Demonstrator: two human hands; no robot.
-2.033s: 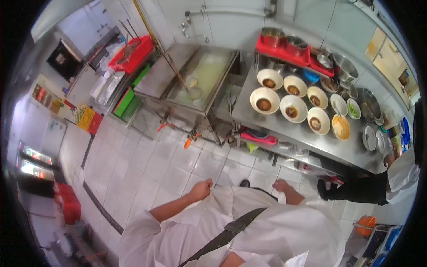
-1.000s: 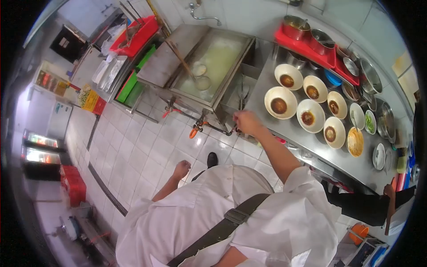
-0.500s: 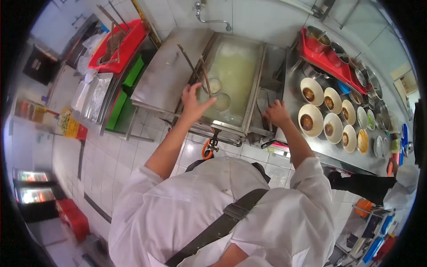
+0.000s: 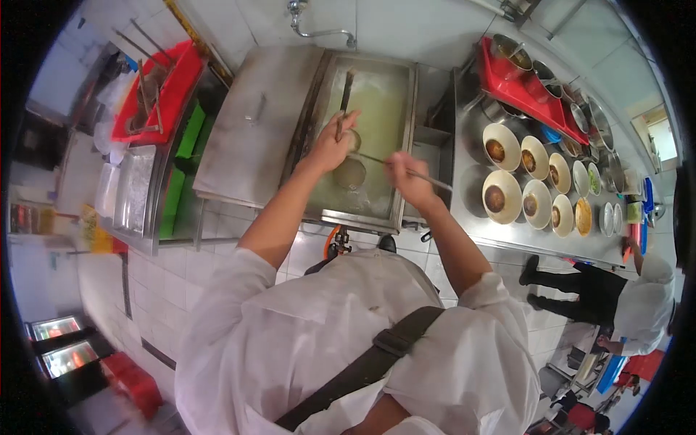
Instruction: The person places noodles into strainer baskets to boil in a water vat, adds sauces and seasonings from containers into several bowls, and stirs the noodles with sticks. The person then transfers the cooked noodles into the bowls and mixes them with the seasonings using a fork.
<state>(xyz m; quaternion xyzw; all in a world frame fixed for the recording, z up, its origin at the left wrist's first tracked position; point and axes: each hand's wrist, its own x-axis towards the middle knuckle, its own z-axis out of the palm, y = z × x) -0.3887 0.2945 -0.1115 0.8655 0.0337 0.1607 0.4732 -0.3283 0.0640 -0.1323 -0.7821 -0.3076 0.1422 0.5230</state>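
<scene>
My left hand (image 4: 333,145) is closed round the handle of a long-handled strainer over the left part of a steel vat (image 4: 380,109) of cloudy, pale yellow-green liquid. Two round strainer heads sit at the liquid: one (image 4: 351,141) beside my left fingers, the other (image 4: 349,174) a little nearer to me. My right hand (image 4: 409,177) grips a thin long rod (image 4: 435,181), which points left over the vat toward the strainers. Its far tip lies near the upper strainer head. A flat metal lid (image 4: 254,123) covers the area left of the vat.
Several bowls with brown sauce (image 4: 502,197) stand on the steel counter (image 4: 471,217) at the right, below a red tray (image 4: 522,101) of pots. A co-worker (image 4: 641,301) stands at the far right. A red bin (image 4: 174,87) is at the left, a wall tap (image 4: 322,32) behind.
My left hand has closed on a strainer handle. My right hand has moved left from beside the vat to over it, now with the thin rod. The view has shifted slightly.
</scene>
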